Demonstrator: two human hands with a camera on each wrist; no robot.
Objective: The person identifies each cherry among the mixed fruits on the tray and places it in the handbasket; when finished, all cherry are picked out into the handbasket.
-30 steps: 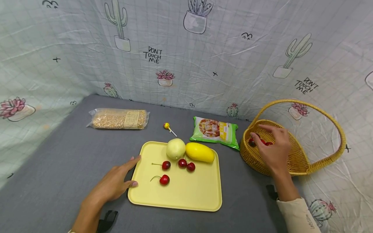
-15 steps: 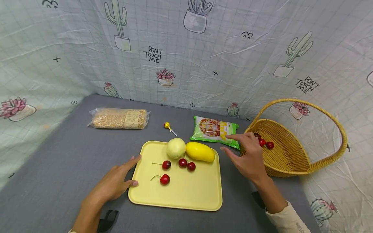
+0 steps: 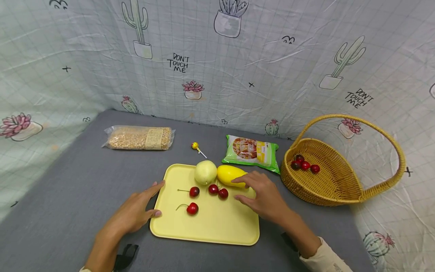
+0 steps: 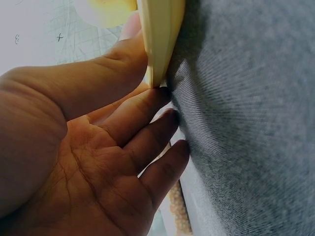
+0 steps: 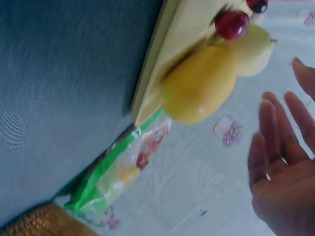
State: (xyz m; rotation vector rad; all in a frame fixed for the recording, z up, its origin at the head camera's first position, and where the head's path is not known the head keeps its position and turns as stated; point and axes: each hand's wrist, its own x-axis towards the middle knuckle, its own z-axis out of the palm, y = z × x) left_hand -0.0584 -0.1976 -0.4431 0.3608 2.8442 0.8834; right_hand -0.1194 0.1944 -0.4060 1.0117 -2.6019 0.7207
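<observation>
My left hand (image 3: 133,212) touches the left edge of a yellow tray (image 3: 217,230), its fingers nearly straight. In the left wrist view the thumb (image 4: 110,73) lies against the tray's rim. My right hand (image 3: 263,196), fingers spread and holding nothing, hovers over the tray's right side. It partly covers a smooth yellow oval fruit (image 3: 227,173). A pale green round fruit (image 3: 205,172) sits beside that. Several cherries lie on the tray: a paired one (image 3: 223,193) closest to my right hand, and a stemmed one (image 3: 192,208) lower left.
At right stands a wicker basket (image 3: 331,185) with a tall handle, holding several cherries (image 3: 305,165). Behind the tray lie a green snack packet (image 3: 251,151), a lollipop (image 3: 195,146) and a clear bag of corn kernels (image 3: 136,138). A printed cloth hangs behind the grey table.
My right hand has left the basket and moved left to above the tray, leaving the cherries in the basket uncovered. My left hand has stayed at the tray's edge.
</observation>
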